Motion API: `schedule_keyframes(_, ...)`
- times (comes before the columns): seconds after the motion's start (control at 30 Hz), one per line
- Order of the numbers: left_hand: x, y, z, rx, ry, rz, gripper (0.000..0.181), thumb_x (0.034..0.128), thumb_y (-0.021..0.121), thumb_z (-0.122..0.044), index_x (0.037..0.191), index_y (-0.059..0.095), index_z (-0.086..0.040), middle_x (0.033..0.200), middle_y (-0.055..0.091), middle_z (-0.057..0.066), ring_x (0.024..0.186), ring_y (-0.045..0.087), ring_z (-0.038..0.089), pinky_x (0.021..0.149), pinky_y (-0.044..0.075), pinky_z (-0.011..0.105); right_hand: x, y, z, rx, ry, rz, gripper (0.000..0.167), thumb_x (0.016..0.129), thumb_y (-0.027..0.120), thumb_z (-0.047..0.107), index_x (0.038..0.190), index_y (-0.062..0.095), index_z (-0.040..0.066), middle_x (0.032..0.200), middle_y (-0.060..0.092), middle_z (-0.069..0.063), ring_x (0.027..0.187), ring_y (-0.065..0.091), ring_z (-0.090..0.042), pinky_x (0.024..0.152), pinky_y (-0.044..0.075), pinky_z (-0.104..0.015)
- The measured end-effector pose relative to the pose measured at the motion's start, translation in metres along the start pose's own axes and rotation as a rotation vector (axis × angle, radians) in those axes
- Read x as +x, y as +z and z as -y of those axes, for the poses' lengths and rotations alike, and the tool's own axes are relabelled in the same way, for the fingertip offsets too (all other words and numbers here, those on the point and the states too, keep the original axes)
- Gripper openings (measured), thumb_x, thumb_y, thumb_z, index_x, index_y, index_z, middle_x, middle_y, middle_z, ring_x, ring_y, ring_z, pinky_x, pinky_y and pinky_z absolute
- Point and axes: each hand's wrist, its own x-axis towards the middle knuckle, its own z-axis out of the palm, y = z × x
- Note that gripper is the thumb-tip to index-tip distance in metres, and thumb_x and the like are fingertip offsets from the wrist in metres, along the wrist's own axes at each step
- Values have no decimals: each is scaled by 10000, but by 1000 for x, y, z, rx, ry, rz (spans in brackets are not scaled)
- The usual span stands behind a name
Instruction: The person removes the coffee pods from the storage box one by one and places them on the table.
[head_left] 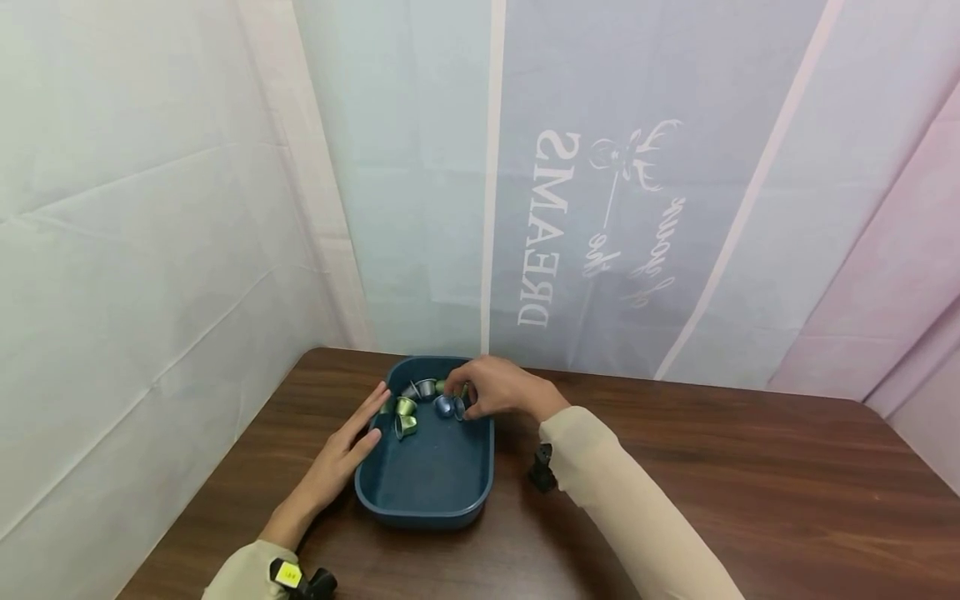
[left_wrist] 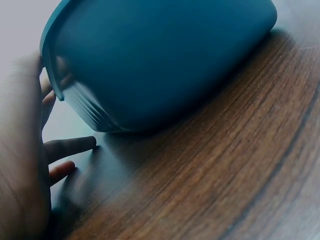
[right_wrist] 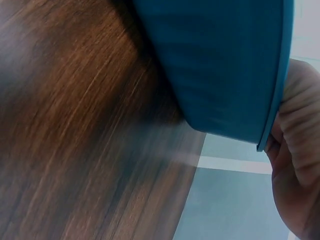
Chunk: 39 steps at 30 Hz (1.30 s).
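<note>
Your beige fabric sleeves (head_left: 637, 508) are lying nearest. Left hand (head_left: 333, 467) is resting spread by the rounded blue plastic tub (head_left: 431, 479); right hand (head_left: 498, 387) is hanging curled over shiny blue capsules (head_left: 444, 406) inside, pinch unclear. Looks unfinished: shiny green capsules (head_left: 406, 406) are lying loose.

Head view's evenly lit, slightly soft. Wrist cams look dimmer: hazy glare on the worktop (left_wrist: 210, 165) near the left hand (left_wrist: 22, 145), smeary blur away from the right hand (right_wrist: 302, 150).
</note>
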Motion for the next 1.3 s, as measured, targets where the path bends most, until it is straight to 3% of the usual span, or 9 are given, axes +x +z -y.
schedule_keyframes(0.1, 0, 0, 1, 4, -3, 1, 531, 1013, 438, -78, 1518, 291, -156, 1586, 155, -18, 1436, 154, 205, 1114, 181, 463, 2, 1, 2, -3, 0, 11, 363, 778, 789, 170, 1126, 698, 219, 942, 665, 65, 745, 594, -48, 629, 484, -232)
schedule_keyframes(0.23, 0, 0, -2, 21, -5, -7, 533, 1006, 446, -63, 1513, 302, -148, 1583, 169, -7, 1432, 168, 202, 1104, 196, 464, 4, 3, 3, 6, 0, 29, 352, 775, 793, 149, 1110, 704, 216, 949, 665, 63, 719, 572, -30, 612, 482, -223)
schedule_keyframes(0.33, 1, 1, -14, 3, -6, -23, 531, 992, 449, -23, 1500, 322, -113, 1575, 187, 35, 1426, 181, 253, 1052, 187, 611, 5, 4, 3, 38, -7, 41, 355, 773, 788, 108, 1105, 708, 204, 980, 663, 68, 718, 581, -41, 604, 490, -212)
schedule_keyframes(0.47, 1, -1, -33, -31, -5, -23, 518, 983, 446, -1, 1485, 337, -71, 1560, 200, 141, 1411, 188, 352, 1036, 172, 655, 7, 6, 3, 96, -29, 62, 382, 774, 764, 39, 1114, 705, 201, 1006, 662, 70, 723, 591, -53, 609, 501, -208)
schedule_keyframes(0.57, 0, -2, -40, -25, -6, -16, 504, 990, 449, -28, 1481, 342, -67, 1553, 206, 167, 1400, 197, 390, 1032, 181, 660, 8, 7, 4, 111, -38, 84, 399, 778, 752, 20, 1121, 706, 218, 1018, 662, 85, 717, 588, -51, 609, 500, -213)
schedule_keyframes(0.8, 0, -2, -41, -29, -7, -12, 500, 996, 454, -44, 1483, 345, -81, 1551, 207, 188, 1401, 194, 393, 1031, 179, 661, 8, 5, 7, 82, 2, 142, 421, 776, 760, 31, 1104, 713, 292, 1051, 634, 147, 734, 585, -43, 608, 494, -223)
schedule_keyframes(1.3, 2, -4, -39, -37, -40, -11, 486, 1010, 445, -88, 1484, 339, -92, 1561, 198, 151, 1412, 184, 361, 1043, 163, 660, 13, 4, 10, 61, 42, 159, 424, 774, 766, 19, 1100, 709, 284, 1049, 631, 146, 755, 602, -40, 633, 501, -211)
